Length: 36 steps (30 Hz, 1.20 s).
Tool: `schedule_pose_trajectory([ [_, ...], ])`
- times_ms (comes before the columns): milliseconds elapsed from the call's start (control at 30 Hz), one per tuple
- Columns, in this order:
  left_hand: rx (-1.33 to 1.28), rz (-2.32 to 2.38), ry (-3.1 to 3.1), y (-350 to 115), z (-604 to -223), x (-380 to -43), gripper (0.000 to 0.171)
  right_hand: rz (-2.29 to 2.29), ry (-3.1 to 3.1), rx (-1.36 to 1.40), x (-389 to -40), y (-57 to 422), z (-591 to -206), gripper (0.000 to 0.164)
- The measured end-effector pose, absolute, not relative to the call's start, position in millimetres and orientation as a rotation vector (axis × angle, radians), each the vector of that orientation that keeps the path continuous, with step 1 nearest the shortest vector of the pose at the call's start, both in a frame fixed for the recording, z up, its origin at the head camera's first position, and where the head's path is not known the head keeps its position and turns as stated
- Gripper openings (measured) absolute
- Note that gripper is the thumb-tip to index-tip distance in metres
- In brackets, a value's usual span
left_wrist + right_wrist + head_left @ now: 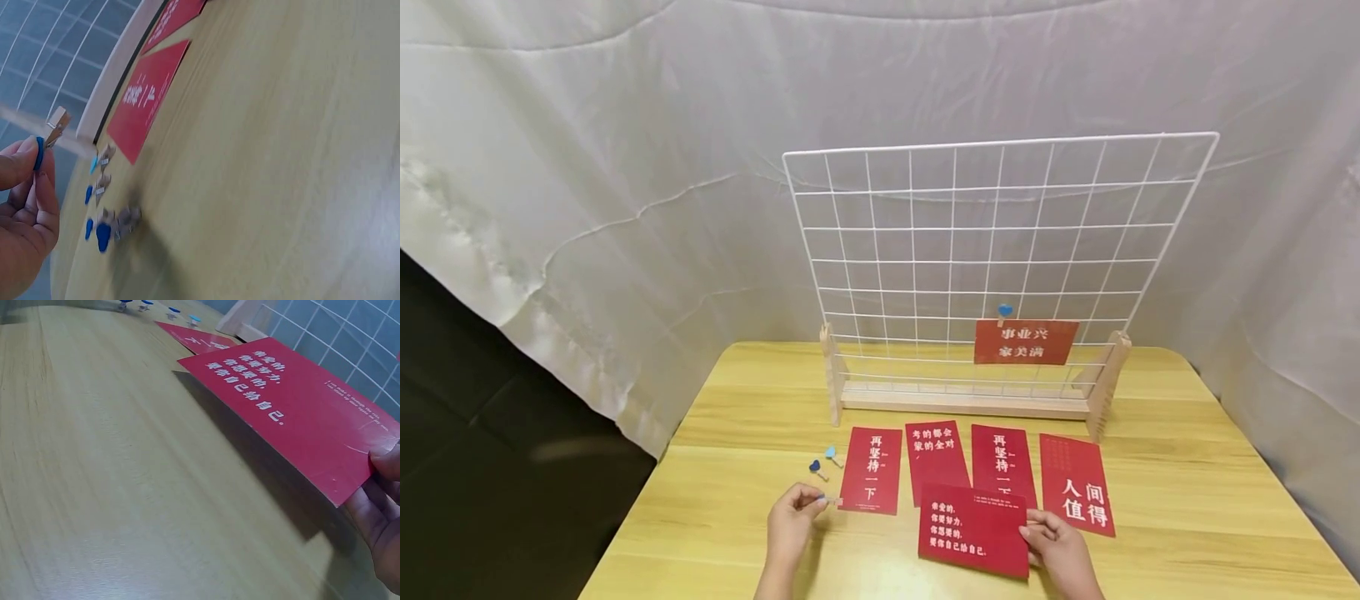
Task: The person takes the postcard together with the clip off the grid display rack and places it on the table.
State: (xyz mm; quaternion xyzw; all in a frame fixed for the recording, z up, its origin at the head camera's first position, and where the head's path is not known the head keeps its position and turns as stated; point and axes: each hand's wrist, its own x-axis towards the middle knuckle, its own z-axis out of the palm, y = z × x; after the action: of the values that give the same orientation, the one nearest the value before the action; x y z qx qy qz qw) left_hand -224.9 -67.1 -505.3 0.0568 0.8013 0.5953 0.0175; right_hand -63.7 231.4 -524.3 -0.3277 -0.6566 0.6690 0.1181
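Note:
My left hand (792, 521) pinches a small wooden clothespin (56, 125) by its dark blue end, thumb against fingers, above the table. Several similar clothespins with blue or light blue tops lie below it, among them a light blue one (831, 453) and a dark blue one (816, 467). With thumb on top and fingers underneath, my right hand (1058, 546) grips the right edge of a red card (294, 419) printed with white characters. This card is raised off the table, tilted, and covers the lower parts of two cards behind it in the head view.
A white wire grid (951, 242) stands upright in a wooden base (962, 402) at the back. One red card (1026, 354) hangs on it from a clothespin with a blue heart (1005, 310). Several red cards, including the leftmost card (887, 479), lie in a row before the base.

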Motion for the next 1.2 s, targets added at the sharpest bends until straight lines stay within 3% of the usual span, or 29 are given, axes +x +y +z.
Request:
schedule_pose_trajectory([
  [633,-0.036,1.621,2.552,-129.2,-507.9,-234.2,0.014,1.999,-1.953,-1.051,-49.6,231.2,-533.2,0.026],
  [1200,-0.113,1.478,2.599,-127.2,-526.0,-239.7,0.013,1.72,-2.343,-1.036,-54.1,225.8,-526.0,0.004],
])
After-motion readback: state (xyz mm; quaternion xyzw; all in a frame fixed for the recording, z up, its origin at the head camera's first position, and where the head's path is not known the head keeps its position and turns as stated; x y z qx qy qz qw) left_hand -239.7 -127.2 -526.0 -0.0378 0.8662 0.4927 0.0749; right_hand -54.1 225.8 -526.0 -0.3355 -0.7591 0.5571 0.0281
